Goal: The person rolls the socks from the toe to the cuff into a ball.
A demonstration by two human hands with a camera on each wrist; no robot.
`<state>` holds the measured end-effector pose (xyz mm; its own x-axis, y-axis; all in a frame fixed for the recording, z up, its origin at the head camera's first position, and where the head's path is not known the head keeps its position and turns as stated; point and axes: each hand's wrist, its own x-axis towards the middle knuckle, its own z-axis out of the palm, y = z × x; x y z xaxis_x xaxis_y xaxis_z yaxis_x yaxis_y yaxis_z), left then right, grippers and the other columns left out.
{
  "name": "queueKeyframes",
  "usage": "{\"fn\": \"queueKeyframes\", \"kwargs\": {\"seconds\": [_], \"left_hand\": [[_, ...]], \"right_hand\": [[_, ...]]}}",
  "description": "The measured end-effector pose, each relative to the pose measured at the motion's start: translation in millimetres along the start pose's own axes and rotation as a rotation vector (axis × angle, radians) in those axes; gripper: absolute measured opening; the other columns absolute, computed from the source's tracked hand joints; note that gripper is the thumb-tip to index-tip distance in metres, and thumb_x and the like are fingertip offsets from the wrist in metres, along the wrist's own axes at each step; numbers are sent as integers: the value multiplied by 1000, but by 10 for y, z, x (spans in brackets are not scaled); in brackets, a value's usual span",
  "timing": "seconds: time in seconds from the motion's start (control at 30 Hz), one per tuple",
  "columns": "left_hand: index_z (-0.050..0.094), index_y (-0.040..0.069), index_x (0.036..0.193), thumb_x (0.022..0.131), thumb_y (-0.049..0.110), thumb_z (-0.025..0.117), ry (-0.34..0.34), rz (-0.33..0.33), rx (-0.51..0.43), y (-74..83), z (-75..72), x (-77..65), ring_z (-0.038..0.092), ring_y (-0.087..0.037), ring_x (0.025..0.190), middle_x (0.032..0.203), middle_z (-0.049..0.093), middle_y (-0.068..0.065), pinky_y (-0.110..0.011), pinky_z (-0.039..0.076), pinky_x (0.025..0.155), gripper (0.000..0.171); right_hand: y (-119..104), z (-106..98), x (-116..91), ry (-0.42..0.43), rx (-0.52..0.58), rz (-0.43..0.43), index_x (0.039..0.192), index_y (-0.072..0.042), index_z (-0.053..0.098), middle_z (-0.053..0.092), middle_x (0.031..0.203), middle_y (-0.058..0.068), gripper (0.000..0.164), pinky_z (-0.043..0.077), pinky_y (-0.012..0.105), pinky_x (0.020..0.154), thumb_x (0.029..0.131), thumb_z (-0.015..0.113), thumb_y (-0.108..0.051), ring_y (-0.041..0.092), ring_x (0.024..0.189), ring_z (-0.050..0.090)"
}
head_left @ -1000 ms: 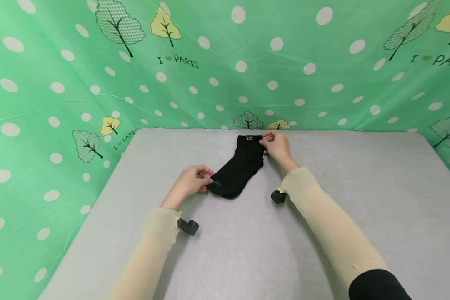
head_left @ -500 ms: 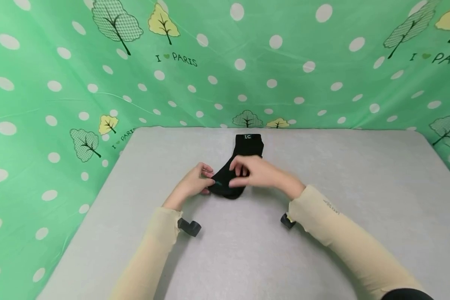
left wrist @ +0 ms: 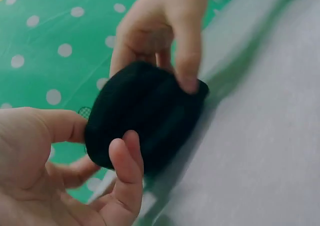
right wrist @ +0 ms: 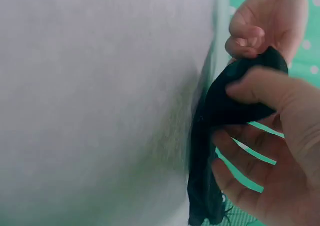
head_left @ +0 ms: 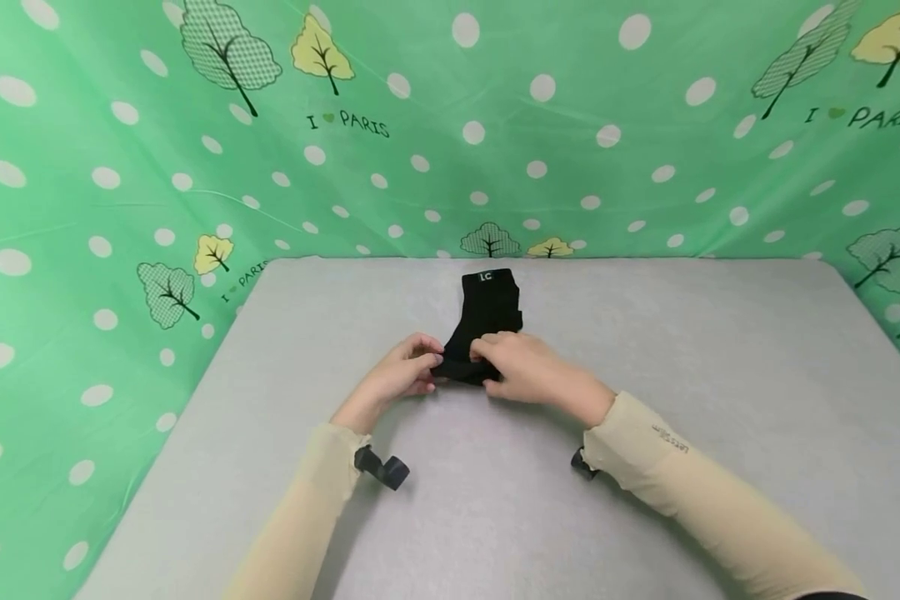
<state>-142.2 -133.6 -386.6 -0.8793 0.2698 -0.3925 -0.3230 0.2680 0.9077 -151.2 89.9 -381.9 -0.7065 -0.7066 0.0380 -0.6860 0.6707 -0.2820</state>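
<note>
Toe end [head_left: 463, 367] rising since the earlier frame: I'm pinching it from both sides, left hand [head_left: 393, 375] at 8 o'clock, right hand [head_left: 531, 370] at 4. Black sock [head_left: 489, 302] lying on table [head_left: 660, 333], cuff pointing to 12, now doubling over.

The middle and lower part of the head view is filled by a light grey tabletop [head_left: 682, 350], its surface faintly mottled. Its far edge is drawn nearly straight across, a little above mid-frame, and its left side is slanted down toward the lower left corner. Near the centre of the frame, close to that far edge, a black sock [head_left: 489, 304] is laid with its cuff toward the top. Small white lettering is borne on the cuff; the toe end is held raised off the surface.
</note>
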Motion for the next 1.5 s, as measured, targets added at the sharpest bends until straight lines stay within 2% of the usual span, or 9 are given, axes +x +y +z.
{"fn": "queueKeyframes", "kwargs": {"seconds": [0.2, 0.33, 0.5, 0.67, 0.8, 0.93, 1.03, 1.33, 1.5], "left_hand": [[65, 11, 115, 94, 25, 70, 39, 354, 403, 12, 66, -89, 62, -23, 96, 124, 59, -10, -33, 52, 82, 26], [64, 12, 115, 82, 19, 83, 76, 563, 667, 28, 184, -123, 58, -25, 110, 119, 62, -6, -41, 49, 98, 39], [57, 11, 117, 86, 12, 78, 89, 664, 882, 29, 350, -138, 65, -17, 100, 109, 66, -2, -35, 54, 90, 38], [56, 12, 116, 89, 9, 72, 122, 724, 984, 6, 442, -157, 67, -15, 98, 110, 68, -1, -32, 56, 85, 32], [56, 12, 117, 90, 8, 71, 102, 704, 959, -15, 469, -148, 69, -17, 102, 113, 70, -2, -32, 56, 88, 31], [56, 12, 116, 92, 9, 70, 57, 642, 895, -24, 488, -115, 69, -19, 101, 110, 71, -5, -34, 56, 90, 28], [59, 12, 114, 92, 10, 70, 45, 583, 870, -26, 504, -101, 69, -19, 99, 106, 72, -6, -34, 56, 88, 25], [70, 14, 100, 89, 17, 75, 123, 373, 895, -6, 590, -84, 70, -16, 87, 94, 74, -3, -31, 55, 78, 13], [64, 13, 96, 85, 19, 79, 164, 343, 951, 17, 622, -48, 62, -15, 81, 89, 66, 0, -27, 50, 73, 19]], "right_hand": [[118, -76, -174, 71, 174, 38, 100, -11, 66, 69, 97, 1, 12, 54, 34, 80, 88, 71, -11, 16, 87, 63], [188, -107, -280, 92, 267, 48, 95, -12, 67, 69, 92, -1, 7, 55, 33, 80, 89, 71, -9, 14, 87, 65], [244, -88, -390, 94, 299, 43, 95, -9, 69, 71, 91, 0, 5, 56, 34, 80, 91, 70, -10, 14, 87, 66], [269, -43, -472, 81, 306, 30, 93, -10, 69, 71, 87, -3, 5, 55, 31, 77, 94, 68, -14, 10, 83, 64], [247, -24, -494, 74, 283, 8, 94, -11, 68, 70, 88, -3, 7, 54, 30, 76, 91, 72, -17, 11, 82, 63], [204, -4, -489, 67, 271, 21, 100, -12, 66, 69, 89, -3, 16, 53, 30, 76, 89, 75, -19, 10, 81, 62], [183, 16, -485, 64, 266, 45, 97, -11, 66, 67, 83, -4, 10, 51, 26, 70, 91, 72, -16, 6, 73, 57], [99, 54, -463, 41, 274, 196, 89, -6, 67, 59, 67, -2, 5, 43, 22, 61, 93, 68, -10, 6, 61, 49], [53, 49, -410, 43, 217, 265, 83, -6, 64, 59, 66, 0, 10, 44, 26, 59, 89, 72, -9, 10, 61, 52]]}}
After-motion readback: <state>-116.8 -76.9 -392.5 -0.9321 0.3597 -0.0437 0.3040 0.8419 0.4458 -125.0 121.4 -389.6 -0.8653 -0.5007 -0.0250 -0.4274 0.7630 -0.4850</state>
